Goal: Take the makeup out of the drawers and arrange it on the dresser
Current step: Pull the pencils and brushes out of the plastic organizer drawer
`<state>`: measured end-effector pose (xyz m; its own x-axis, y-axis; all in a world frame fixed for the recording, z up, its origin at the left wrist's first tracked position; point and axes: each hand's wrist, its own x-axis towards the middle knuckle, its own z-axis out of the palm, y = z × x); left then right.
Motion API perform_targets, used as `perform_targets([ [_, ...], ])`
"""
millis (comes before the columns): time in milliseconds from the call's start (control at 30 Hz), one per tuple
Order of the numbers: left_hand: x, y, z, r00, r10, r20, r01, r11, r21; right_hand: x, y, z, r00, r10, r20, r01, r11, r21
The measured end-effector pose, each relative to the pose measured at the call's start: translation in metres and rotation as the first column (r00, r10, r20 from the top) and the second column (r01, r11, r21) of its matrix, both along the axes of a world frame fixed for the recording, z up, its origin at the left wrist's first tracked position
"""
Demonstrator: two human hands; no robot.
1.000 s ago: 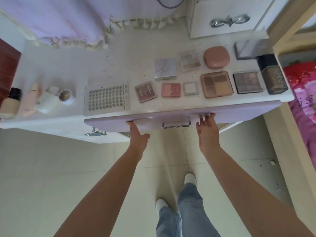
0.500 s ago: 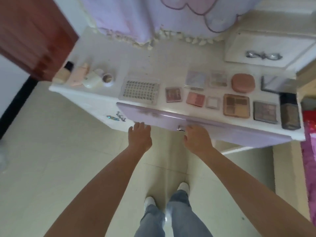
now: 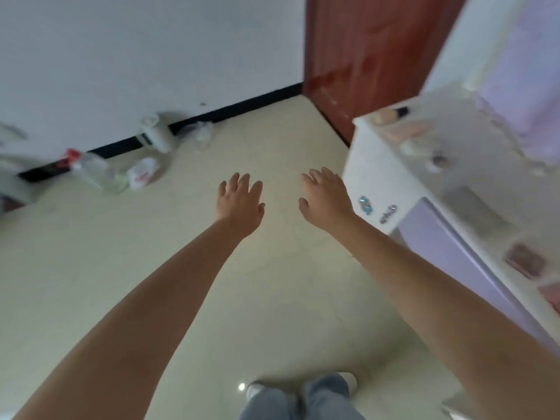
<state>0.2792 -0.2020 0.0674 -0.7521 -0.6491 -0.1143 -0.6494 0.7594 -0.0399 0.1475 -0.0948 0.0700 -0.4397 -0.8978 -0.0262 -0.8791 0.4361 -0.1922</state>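
Both hands, left hand [image 3: 239, 201] and right hand [image 3: 325, 198], hover empty with fingers loosely spread. The white dresser with lilac drawer front [image 3: 448, 256] lies to the right, nearer the right hand.

A red-brown door [image 3: 363, 50] is seen beside a white wall [image 3: 136, 56] with black skirting [image 3: 236, 109]. Blurred plastic bottles [image 3: 100, 174] and a white container [image 3: 157, 136] are scattered on the cream tiled floor [image 3: 151, 268].

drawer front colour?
Pale lilac drawer front, below the white dresser top; head view.
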Motion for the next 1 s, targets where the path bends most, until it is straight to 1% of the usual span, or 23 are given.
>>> perform_targets([
  [133, 0.139, -0.039, 0.009, 0.973, 0.230, 0.013, -0.230, 0.973, -0.008, 0.113, -0.076, 0.014, 0.969, 0.247, -0.009, -0.247, 0.969, 0.011],
  [233, 0.249, -0.054, 0.010, 0.900, 0.435, 0.011, -0.435, 0.900, -0.015, 0.212, -0.127, 0.021, 0.898, 0.439, 0.003, -0.439, 0.898, 0.011],
  [333, 0.353, -0.054, 0.009, 0.779, 0.627, 0.012, -0.627, 0.779, -0.004, 0.315, -0.164, 0.026, 0.788, 0.615, 0.027, -0.616, 0.788, 0.012],
  [467, 0.471, -0.042, 0.001, 0.567, 0.823, 0.001, -0.823, 0.567, 0.037, 0.440, -0.199, 0.020, 0.592, 0.805, 0.048, -0.806, 0.590, 0.039],
  [600, 0.559, -0.037, -0.010, 0.370, 0.929, -0.003, -0.924, 0.368, 0.105, 0.544, -0.230, 0.005, 0.403, 0.910, 0.096, -0.914, 0.394, 0.102],
  [700, 0.626, -0.054, -0.012, 0.223, 0.975, -0.009, -0.970, 0.223, 0.097, 0.624, -0.268, -0.001, 0.260, 0.959, 0.113, -0.964, 0.251, 0.086],
  [833, 0.724, -0.105, 0.002, 0.041, 0.998, -0.041, -0.996, 0.043, 0.073, 0.732, -0.345, 0.012, 0.106, 0.987, 0.119, -0.994, 0.106, 0.001],
  [900, 0.770, -0.128, 0.016, -0.051, 0.997, -0.054, -0.996, -0.047, 0.074, 0.783, -0.383, 0.025, 0.049, 0.991, 0.127, -0.999, 0.050, 0.002],
  [1000, 0.837, -0.153, 0.036, -0.157, 0.985, -0.075, -0.987, -0.154, 0.051, 0.863, -0.430, 0.044, -0.021, 0.994, 0.108, -0.999, -0.017, -0.041],
])
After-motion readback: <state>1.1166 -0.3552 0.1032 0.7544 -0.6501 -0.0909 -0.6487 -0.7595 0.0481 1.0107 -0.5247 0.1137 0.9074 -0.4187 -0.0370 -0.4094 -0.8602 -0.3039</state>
